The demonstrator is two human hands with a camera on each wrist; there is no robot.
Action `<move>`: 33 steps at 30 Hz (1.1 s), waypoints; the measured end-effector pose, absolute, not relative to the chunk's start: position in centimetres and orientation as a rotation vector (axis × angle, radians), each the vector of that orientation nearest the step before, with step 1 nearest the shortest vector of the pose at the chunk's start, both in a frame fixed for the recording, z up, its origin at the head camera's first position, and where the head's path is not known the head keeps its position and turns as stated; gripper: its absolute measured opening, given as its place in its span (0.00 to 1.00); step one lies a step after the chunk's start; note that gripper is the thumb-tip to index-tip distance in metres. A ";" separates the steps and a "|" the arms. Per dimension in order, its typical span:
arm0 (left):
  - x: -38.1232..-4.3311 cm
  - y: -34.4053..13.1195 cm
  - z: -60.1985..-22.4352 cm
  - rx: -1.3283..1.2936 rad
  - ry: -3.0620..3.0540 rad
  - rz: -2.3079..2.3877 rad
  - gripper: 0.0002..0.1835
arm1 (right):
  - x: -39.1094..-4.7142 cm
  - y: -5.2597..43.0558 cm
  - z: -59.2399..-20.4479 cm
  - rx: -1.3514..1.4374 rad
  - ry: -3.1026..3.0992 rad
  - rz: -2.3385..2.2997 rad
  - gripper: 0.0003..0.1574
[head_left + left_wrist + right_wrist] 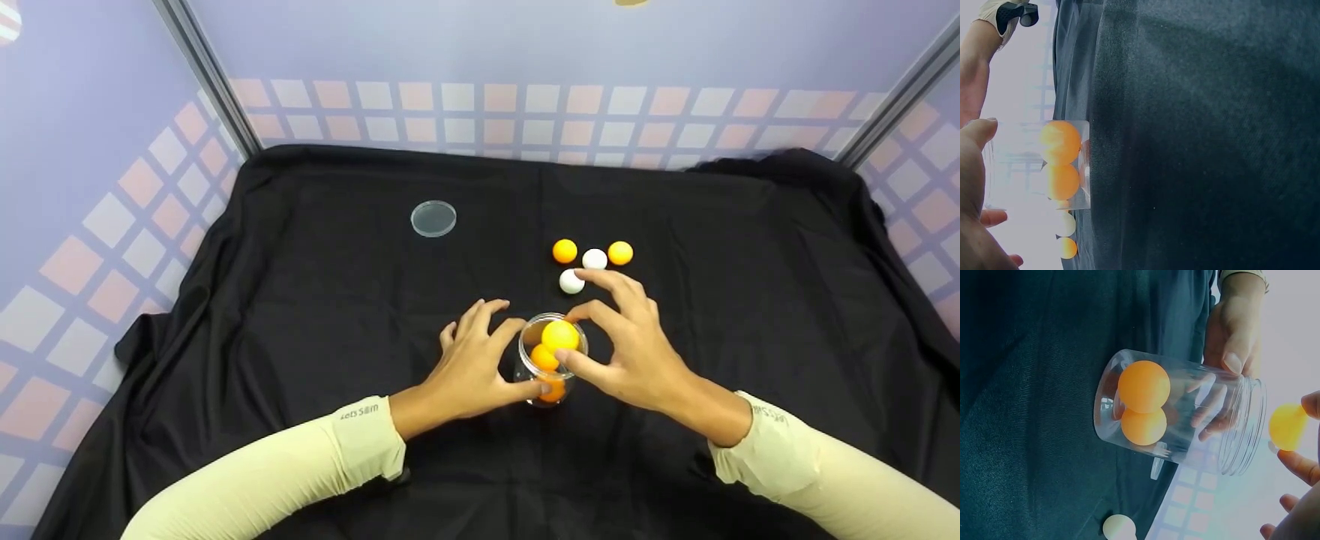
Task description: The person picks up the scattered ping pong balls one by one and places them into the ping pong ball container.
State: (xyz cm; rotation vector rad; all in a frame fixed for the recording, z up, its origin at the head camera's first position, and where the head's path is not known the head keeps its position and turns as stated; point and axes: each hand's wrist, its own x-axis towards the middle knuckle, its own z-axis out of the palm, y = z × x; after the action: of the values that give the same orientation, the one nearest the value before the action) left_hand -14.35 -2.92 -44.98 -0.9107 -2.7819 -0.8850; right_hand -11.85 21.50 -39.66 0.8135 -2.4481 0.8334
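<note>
A clear plastic jar with a threaded mouth stands upright on the black cloth. My left hand grips it from the left, thumb near side and fingers toward the far side. Two orange table tennis balls, one beside the other, lie at its bottom. Between thumb and index finger, my right hand pinches another orange ball just above the open mouth. In the right wrist view this ball is just outside the rim.
Beyond the jar lie a white ball, a second white ball, an orange ball and another orange ball. A clear round lid rests farther back left. Patterned panels border the cloth-covered table.
</note>
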 end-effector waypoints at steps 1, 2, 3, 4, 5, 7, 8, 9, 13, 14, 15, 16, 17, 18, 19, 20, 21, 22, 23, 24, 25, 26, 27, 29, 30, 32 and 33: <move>-14.4 -2.9 -45.0 -0.909 -2.783 -0.886 0.44 | -11.8 21.5 -39.7 0.812 -2.448 0.832 0.20; -14.3 -2.9 -45.0 -0.908 -2.786 -0.885 0.44 | -11.8 21.4 -39.7 0.811 -2.447 0.828 0.20; -14.3 -2.9 -44.9 -0.907 -2.786 -0.884 0.44 | -11.8 21.4 -39.7 0.809 -2.449 0.825 0.20; -14.3 -2.9 -44.9 -0.907 -2.785 -0.886 0.44 | -11.8 21.4 -39.7 0.807 -2.450 0.823 0.20; -14.3 -2.9 -44.9 -0.907 -2.784 -0.887 0.44 | -11.8 21.4 -39.6 0.806 -2.449 0.822 0.20; -14.3 -2.9 -44.9 -0.906 -2.784 -0.888 0.44 | -11.9 21.4 -39.6 0.803 -2.451 0.819 0.19; -14.3 -2.9 -44.9 -0.906 -2.785 -0.887 0.44 | -11.9 21.4 -39.6 0.803 -2.451 0.819 0.19; -14.3 -2.9 -44.9 -0.906 -2.784 -0.887 0.44 | -11.9 21.4 -39.6 0.802 -2.452 0.821 0.19; -14.3 -2.9 -44.9 -0.911 -2.781 -0.884 0.44 | -11.9 21.5 -39.6 0.795 -2.463 0.828 0.19; -14.3 -2.9 -44.9 -0.911 -2.783 -0.883 0.44 | -11.9 21.5 -39.6 0.793 -2.465 0.829 0.19; -14.3 -2.9 -44.9 -0.912 -2.782 -0.882 0.44 | -11.9 21.5 -39.5 0.791 -2.469 0.829 0.19; -14.3 -2.9 -44.9 -0.913 -2.781 -0.884 0.43 | -11.9 21.5 -39.5 0.789 -2.473 0.828 0.19; -14.3 -2.9 -44.9 -0.914 -2.782 -0.883 0.43 | -11.9 21.5 -39.5 0.790 -2.473 0.827 0.19; -14.3 -2.9 -44.9 -0.916 -2.779 -0.884 0.43 | -11.9 21.5 -39.5 0.790 -2.473 0.827 0.19; -14.4 -2.9 -44.9 -0.917 -2.780 -0.881 0.43 | -11.9 21.5 -39.5 0.790 -2.472 0.826 0.19; -14.4 -2.9 -45.0 -0.917 -2.781 -0.879 0.43 | -11.9 21.5 -39.5 0.788 -2.475 0.825 0.19; -14.4 -2.9 -45.0 -0.916 -2.780 -0.881 0.43 | -11.9 21.5 -39.6 0.788 -2.474 0.825 0.19; -14.4 -2.9 -45.0 -0.914 -2.782 -0.879 0.43 | -11.9 21.5 -39.6 0.789 -2.471 0.827 0.19; -14.4 -2.9 -45.0 -0.911 -2.785 -0.876 0.43 | -12.0 21.5 -39.6 0.788 -2.469 0.829 0.19; -14.4 -2.9 -45.0 -0.910 -2.788 -0.878 0.43 | -12.0 21.5 -39.6 0.788 -2.468 0.831 0.19; -14.4 -2.9 -45.0 -0.908 -2.789 -0.879 0.43 | -12.0 21.5 -39.6 0.788 -2.468 0.832 0.19; -14.4 -2.9 -45.0 -0.906 -2.792 -0.880 0.43 | -12.0 21.6 -39.7 0.788 -2.466 0.835 0.19; -14.4 -2.9 -45.0 -0.905 -2.795 -0.881 0.43 | -12.0 21.6 -39.7 0.788 -2.466 0.837 0.19; -14.4 -2.9 -45.0 -0.906 -2.794 -0.884 0.43 | -12.0 21.6 -39.7 0.786 -2.468 0.836 0.19; -14.4 -2.8 -45.0 -0.907 -2.793 -0.884 0.43 | -12.0 21.7 -39.7 0.787 -2.466 0.835 0.20; -14.4 -2.8 -44.9 -0.906 -2.790 -0.881 0.43 | -12.0 21.7 -39.7 0.786 -2.462 0.830 0.20; -14.4 -2.8 -44.9 -0.905 -2.790 -0.882 0.42 | -12.1 21.7 -39.7 0.786 -2.460 0.825 0.19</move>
State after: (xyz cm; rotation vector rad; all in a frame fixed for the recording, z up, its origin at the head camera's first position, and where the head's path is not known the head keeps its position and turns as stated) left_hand -14.37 -2.78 -44.92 -0.9047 -2.7902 -0.8819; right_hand -12.05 21.72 -39.71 0.7859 -2.4598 0.8249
